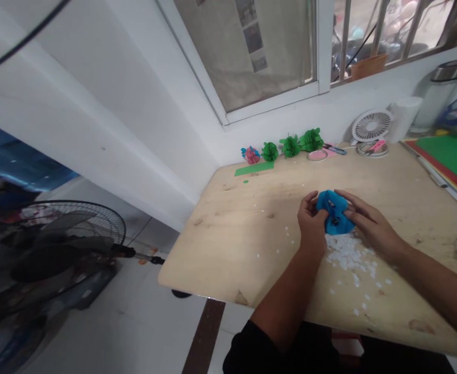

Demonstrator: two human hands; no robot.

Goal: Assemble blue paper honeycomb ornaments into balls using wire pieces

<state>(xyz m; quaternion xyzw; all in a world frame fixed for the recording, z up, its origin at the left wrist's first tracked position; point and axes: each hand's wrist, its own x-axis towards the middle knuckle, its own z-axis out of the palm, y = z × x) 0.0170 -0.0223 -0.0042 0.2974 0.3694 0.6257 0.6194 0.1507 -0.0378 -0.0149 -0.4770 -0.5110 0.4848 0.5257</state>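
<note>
Both hands meet on a blue paper ball at mid-table. Left hand pinches its left edge; right hand lies over the right side, fingers curled on it. A small dark clip sits on top. White scraps piled just below. Four finished balls line the wall, so the blue one looks partly formed, not yet set among them.

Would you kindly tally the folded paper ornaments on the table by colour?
Green: 3
Pink and blue: 1
Blue: 1, held between the left hand and right hand
Total: 5
</note>
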